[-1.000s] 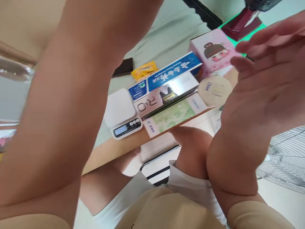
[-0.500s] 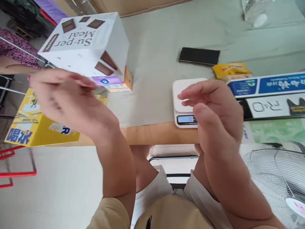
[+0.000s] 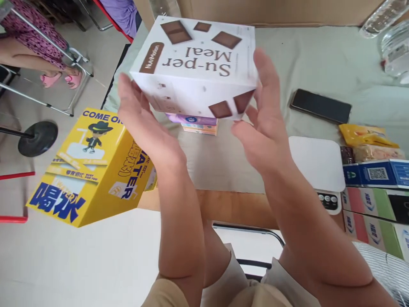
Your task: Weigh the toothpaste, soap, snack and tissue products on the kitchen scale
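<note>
A white "Su-per Meal" box with brown squares printed on it stands over a small purple box at the left of the cloth-covered table. My left hand presses its palm against the box's lower left side. My right hand lies against the right side, fingers stretched upward. The box is clasped between the two palms. I cannot tell whether it is lifted off the purple box.
A yellow carton sits at the table's left corner. A white kitchen scale, a black phone, snack packets, long boxes and plastic bottles lie to the right. Another person's feet show at top left.
The view swung left from the long boxes to the white box. Both hands came in from mid-air and now flank the white box, palms on its sides.
</note>
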Available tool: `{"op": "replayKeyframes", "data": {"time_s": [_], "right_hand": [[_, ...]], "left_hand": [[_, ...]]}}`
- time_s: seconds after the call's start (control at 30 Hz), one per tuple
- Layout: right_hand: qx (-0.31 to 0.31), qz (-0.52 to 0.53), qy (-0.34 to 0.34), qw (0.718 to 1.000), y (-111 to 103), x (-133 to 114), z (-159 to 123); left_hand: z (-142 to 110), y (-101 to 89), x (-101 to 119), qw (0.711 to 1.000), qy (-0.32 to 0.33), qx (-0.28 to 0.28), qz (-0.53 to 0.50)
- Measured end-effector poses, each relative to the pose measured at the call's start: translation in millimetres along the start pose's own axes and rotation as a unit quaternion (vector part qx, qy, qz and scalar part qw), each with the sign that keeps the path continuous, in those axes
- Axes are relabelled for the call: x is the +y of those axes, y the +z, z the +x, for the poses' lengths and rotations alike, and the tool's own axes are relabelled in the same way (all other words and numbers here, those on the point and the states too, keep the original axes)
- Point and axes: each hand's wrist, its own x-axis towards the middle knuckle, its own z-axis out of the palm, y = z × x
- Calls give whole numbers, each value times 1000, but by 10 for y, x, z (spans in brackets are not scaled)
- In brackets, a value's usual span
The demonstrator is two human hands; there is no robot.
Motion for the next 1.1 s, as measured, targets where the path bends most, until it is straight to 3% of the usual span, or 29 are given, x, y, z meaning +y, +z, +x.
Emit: {"op": "replayKeyframes", "data": {"time_s": [0.13,0.27,0.43,0.53,0.63,0.87,0.97,1.1], "right_hand": [[36,62,29,997,11,89,74],[92,73,32,993,-209,9,-90],[216,110,93,966,-773,-156,-644],[284,97,85,950,-1095,-124,-1052],[321,49,65,944,-1286,12,-1371],[300,-63,96,947,-1310,308,-1652],[269,-104,110,951,-1286,317,-1720],[226,-161,171,945,-1289,198,-1908]], "left_hand": [[-89,-4,-6,995,71,-57,-52],[-390,148,105,986,71,-140,-64],[-1071,386,181,975,24,-218,-18],[-1491,435,66,960,-25,-276,-38],[-1780,434,-135,956,-62,-284,-33],[-1916,426,-505,967,-127,-220,13],[-1927,372,-600,969,-142,-198,35],[-1943,295,-687,964,-143,-218,59]]}}
